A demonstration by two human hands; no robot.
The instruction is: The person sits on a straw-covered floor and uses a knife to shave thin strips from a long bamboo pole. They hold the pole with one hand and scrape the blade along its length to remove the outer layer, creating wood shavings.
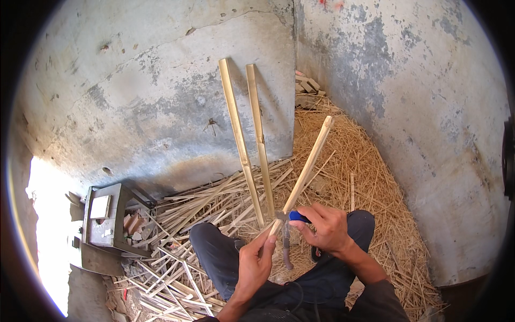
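My left hand (pixel 255 263) grips the near end of a long split bamboo strip (pixel 308 163) that slants up and to the right. My right hand (pixel 324 228) holds a knife with a blue handle (pixel 296 216), its blade set against the strip just above my left fingers. Both hands are over my knees in dark trousers (pixel 214 252). Two more bamboo strips (pixel 238 137) lean upright against the grey wall just beyond my hands.
Cut bamboo slivers and shavings (pixel 177 279) litter the floor on the left. Straw-like shavings (pixel 365 177) pile up in the corner on the right. A small grey stool (pixel 104 225) stands on the left. Worn concrete walls (pixel 150 91) close in ahead and to the right.
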